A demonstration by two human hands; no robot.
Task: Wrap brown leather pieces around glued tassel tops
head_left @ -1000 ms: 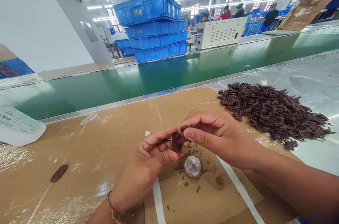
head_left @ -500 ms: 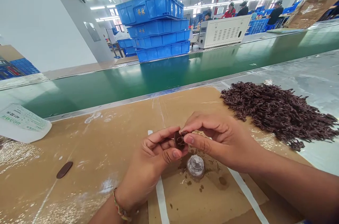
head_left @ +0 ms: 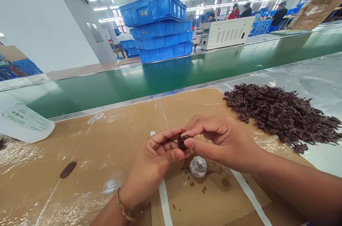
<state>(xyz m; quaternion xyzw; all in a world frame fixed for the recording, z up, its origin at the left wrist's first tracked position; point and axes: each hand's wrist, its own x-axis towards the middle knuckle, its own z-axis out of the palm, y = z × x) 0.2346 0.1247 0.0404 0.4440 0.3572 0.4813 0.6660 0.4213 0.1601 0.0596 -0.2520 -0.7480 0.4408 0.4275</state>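
Observation:
My left hand (head_left: 157,158) is closed around the edges of a dark brown oval piece (head_left: 181,142), held upright between thumb and fingers. My right hand (head_left: 216,140) pinches a small dark brown bit (head_left: 185,136) against the face of that oval; its shape is mostly hidden by the fingertips. Just below the hands, a small clear cup (head_left: 198,167) with whitish residue stands on the stained cardboard (head_left: 197,204). Another flat brown oval piece (head_left: 68,170) lies alone to the left.
A heap of dark brown, twig-like pieces (head_left: 280,115) lies at the right. On the left a white bottle (head_left: 29,122) rests on its side. Behind runs a green conveyor belt (head_left: 120,85), with stacked blue crates (head_left: 162,35) and a beige metal box (head_left: 227,33) beyond. Several people work far back.
Both hands stay together around the oval piece, with only slight finger movement. The whole view has shifted a little, so everything appears slightly further right.

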